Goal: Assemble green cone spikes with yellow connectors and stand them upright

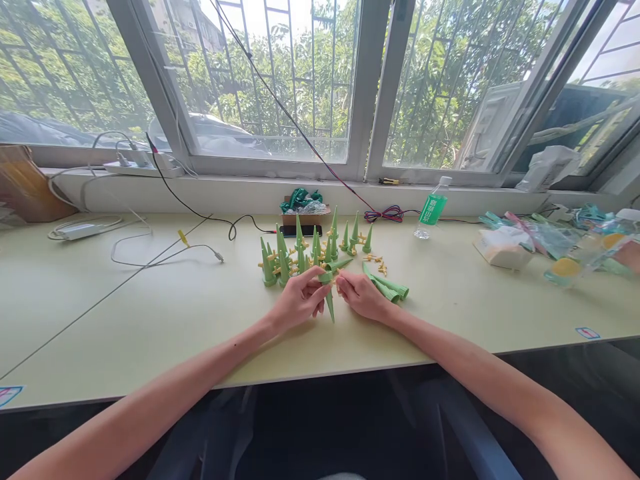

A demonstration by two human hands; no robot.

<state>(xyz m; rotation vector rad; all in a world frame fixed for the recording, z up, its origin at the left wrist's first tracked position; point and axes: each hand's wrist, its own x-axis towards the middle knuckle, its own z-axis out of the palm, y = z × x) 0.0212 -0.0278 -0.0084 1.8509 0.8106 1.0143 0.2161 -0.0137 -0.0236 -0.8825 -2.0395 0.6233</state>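
My left hand [299,297] is closed around the wide end of a green plastic cone-shaped spike [330,308], whose tip points down. Close beside it, my right hand [364,296] pinches a small yellow fitting [337,281] near the spike's wide end; my fingers partly hide it. Behind my hands stand several green spikes [268,267] with yellow fittings, tips upward. Loose green spikes [385,288] lie just right of my right hand, and small loose yellow fittings [383,268] are scattered behind them.
A small open box [306,217] and a dark phone [300,231] sit behind the spikes. A green-labelled bottle [432,210] stands back right. Plastic packaging and a tissue pack [503,250] lie at the right. Cables [165,263] cross the left side of the table [165,333].
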